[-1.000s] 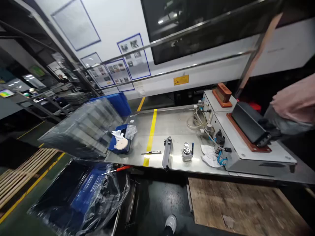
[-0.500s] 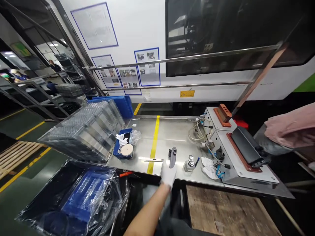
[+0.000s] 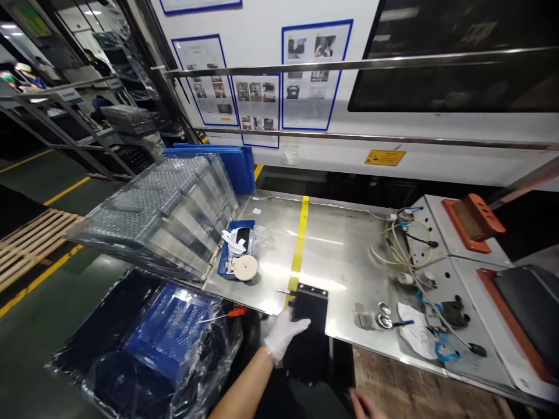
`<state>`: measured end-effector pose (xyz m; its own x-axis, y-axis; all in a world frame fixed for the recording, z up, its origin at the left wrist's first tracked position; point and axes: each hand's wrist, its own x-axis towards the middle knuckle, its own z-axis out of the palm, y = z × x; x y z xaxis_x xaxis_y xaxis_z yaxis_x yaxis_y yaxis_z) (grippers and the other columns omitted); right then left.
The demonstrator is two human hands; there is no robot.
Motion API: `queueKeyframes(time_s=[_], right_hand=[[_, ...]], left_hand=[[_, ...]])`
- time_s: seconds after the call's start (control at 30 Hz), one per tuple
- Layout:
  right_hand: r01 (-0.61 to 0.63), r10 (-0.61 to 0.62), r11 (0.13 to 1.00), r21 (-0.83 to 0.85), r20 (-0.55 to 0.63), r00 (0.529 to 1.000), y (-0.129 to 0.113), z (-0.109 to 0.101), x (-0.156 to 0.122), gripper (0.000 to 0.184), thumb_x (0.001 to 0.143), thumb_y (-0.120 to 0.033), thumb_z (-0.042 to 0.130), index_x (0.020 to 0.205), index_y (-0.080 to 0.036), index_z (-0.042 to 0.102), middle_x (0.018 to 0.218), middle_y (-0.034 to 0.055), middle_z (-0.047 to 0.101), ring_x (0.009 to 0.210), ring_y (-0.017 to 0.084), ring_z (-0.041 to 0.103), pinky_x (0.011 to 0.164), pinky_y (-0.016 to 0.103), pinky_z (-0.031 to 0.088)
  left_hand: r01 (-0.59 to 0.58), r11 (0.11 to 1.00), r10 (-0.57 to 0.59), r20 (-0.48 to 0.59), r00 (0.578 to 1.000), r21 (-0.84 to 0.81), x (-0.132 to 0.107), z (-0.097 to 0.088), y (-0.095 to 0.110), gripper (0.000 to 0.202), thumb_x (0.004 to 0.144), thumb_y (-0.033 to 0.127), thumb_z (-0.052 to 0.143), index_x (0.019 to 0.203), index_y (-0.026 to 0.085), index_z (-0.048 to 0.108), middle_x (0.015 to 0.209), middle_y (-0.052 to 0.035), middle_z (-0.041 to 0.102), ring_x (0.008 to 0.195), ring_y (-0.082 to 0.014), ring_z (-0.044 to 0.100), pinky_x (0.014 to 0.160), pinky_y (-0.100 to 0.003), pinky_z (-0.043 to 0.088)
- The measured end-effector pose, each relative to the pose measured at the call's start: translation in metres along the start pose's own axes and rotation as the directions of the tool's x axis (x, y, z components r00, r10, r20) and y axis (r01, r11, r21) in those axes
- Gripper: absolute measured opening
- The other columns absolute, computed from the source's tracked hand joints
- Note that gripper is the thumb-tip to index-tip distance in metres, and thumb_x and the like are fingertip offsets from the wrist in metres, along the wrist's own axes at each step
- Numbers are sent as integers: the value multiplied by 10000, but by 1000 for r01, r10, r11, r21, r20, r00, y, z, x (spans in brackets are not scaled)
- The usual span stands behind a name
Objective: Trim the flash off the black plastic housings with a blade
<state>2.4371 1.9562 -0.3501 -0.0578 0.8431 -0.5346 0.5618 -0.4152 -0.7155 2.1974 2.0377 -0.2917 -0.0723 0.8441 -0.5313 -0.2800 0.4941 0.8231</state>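
Note:
My left hand (image 3: 283, 336), in a white glove, grips a flat black rectangular plastic part (image 3: 309, 326) by its left side. The thumb lies across the face of the part, and small holes show along its upper edge. It is held upright at the front edge of the metal table (image 3: 336, 256). Of my right hand (image 3: 364, 405), only bare fingers show at the bottom edge, below the part and apart from it; their grip is not clear. A thin metal tool (image 3: 283, 291) lies just behind the held part.
A blue bin (image 3: 223, 265) holds a phone, white cloth and a round beige disc. Left are stacked clear trays (image 3: 174, 203) and a plastic-lined crate (image 3: 100, 343) beside an orange-handled screwdriver (image 3: 237, 312). Right stand a glass jar (image 3: 362, 317), paper (image 3: 417, 331), hoses and fixtures (image 3: 471, 221).
My left hand has moved slightly left with the part, whose broad face now shows. The view has shifted right and closer. A pink sleeve at the right has gone, and bare fingers appear below.

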Motion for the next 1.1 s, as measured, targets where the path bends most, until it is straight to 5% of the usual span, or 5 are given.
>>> queueKeyframes(time_s=[0.13, 0.33, 0.7, 0.9, 1.1], right_hand=[[164, -148, 976, -144, 118, 982, -61, 36, 95, 171, 931, -273, 644, 1047, -150, 675, 1155, 81, 672, 1171, 227, 593, 1083, 482, 427], [243, -179, 919, -309, 221, 959, -128, 81, 189, 192, 902, -188, 665, 1081, -119, 654, 1288, 103, 598, 1308, 274, 484, 1123, 544, 358], [85, -53, 992, -93, 300, 953, -136, 7, 126, 425, 981, -522, 369, 1070, -134, 518, 744, 12, 577, 506, 120, 485, 531, 286, 447], [424, -449, 891, 160, 437, 779, -158, -107, 12, 533, 802, -742, 559, 788, -217, 649, 732, 39, 625, 690, 167, 586, 651, 270, 486], [927, -885, 362, 96, 347, 309, -191, -144, -49, 269, 998, -348, 525, 797, -238, 665, 632, -27, 618, 543, 96, 600, 516, 207, 440]], left_hand=[[15, 970, -30, -60, 998, -245, -59, -66, 31, 660, 661, 564, 836, 1131, 117, 717, 1214, -167, 686, 1127, -309, 644, 1097, -443, 418], [-200, 805, 143, -145, 979, -558, -109, -82, 63, 574, 751, 535, 785, 1203, 188, 714, 1199, -108, 699, 1096, -266, 656, 1018, -368, 479], [-220, 472, -65, -282, 957, -854, -143, -43, 90, 584, 528, 657, 859, 777, 143, 734, 648, -22, 683, 612, -167, 660, 567, -251, 520], [-291, 514, -110, -398, 911, -807, -135, 6, 110, 609, 920, 670, 459, 839, 122, 714, 598, -52, 651, 614, -187, 667, 676, -308, 573], [-224, 600, -112, -358, 927, -768, -123, 47, 115, 576, 941, 644, 439, 887, 133, 701, 638, -42, 666, 562, -165, 649, 605, -286, 562]])
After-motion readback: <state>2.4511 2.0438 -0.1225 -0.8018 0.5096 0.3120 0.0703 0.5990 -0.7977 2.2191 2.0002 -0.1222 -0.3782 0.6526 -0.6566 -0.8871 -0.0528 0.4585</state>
